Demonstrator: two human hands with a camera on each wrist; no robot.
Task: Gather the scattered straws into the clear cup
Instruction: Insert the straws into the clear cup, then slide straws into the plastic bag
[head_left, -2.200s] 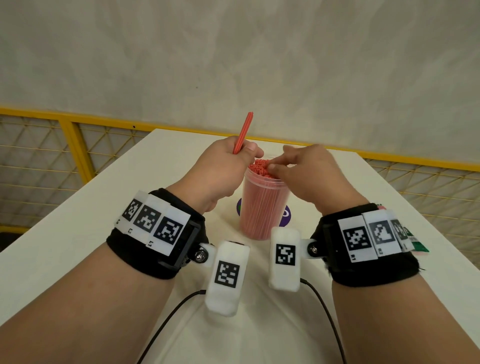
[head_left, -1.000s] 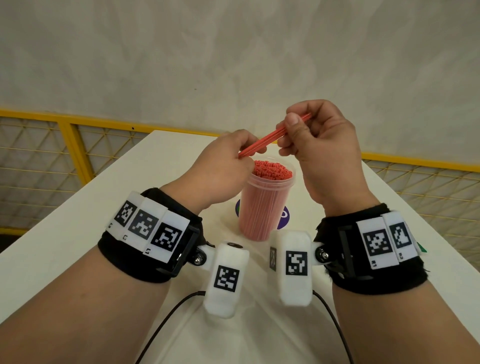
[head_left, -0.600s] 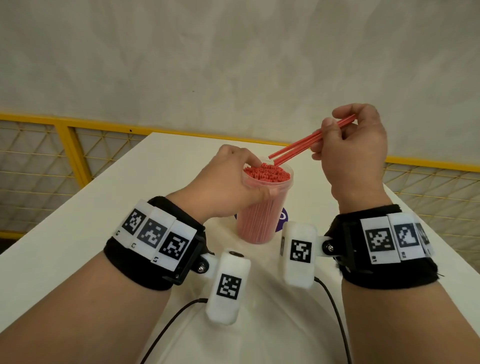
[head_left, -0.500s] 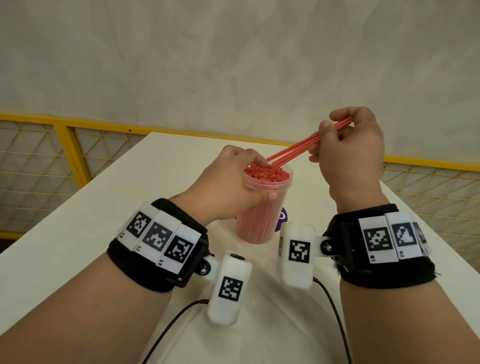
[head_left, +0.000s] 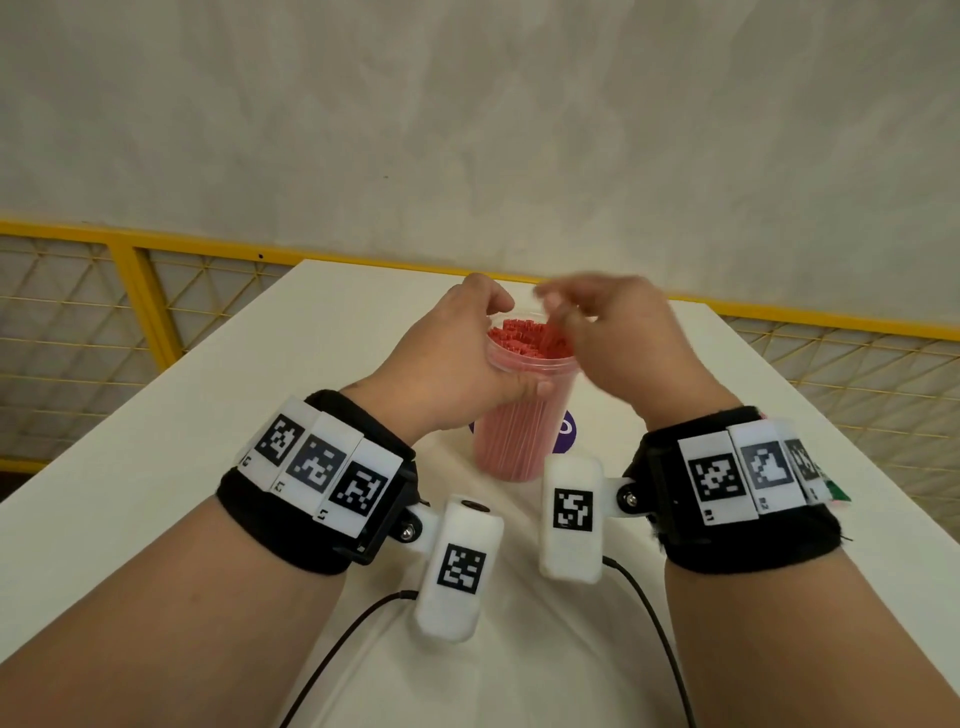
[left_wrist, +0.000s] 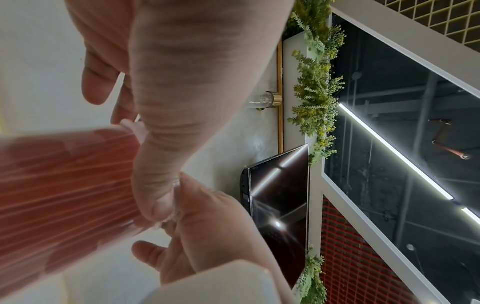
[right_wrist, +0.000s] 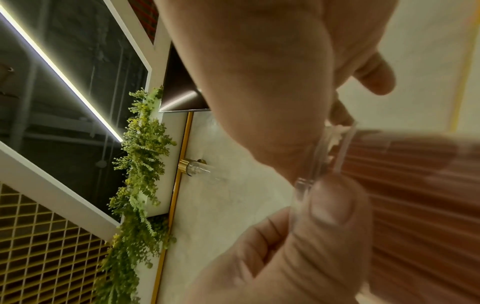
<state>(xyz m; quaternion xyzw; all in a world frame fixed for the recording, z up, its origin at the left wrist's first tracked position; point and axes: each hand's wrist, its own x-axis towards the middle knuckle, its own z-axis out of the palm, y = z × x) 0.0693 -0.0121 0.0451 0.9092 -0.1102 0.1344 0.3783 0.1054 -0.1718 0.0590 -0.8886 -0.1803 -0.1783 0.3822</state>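
Note:
A clear cup (head_left: 519, 441) packed with red straws (head_left: 524, 335) stands upright in the middle of the white table (head_left: 156, 467). My left hand (head_left: 514, 345) grips the cup just under its rim. Its thumb (right_wrist: 332, 205) lies on the near side and its fingers curl round the far side. My right hand (head_left: 566, 312) is blurred and hovers over the right edge of the straw tops with loose, spread fingers. No straw shows in it. In the left wrist view the cup (left_wrist: 64, 174) fills the left side, with the right hand (left_wrist: 207, 226) beside the rim.
A purple round mark (head_left: 566, 431) lies under the cup. A yellow mesh railing (head_left: 140, 291) runs along the table's far and left sides. A small green item (head_left: 836, 493) peeks out behind my right wrist. Two black cables (head_left: 343, 639) trail toward me.
My right hand has come down from holding two straws aslant above the cup to the straw tops, and those straws no longer stick out. My left hand keeps hold of the cup.

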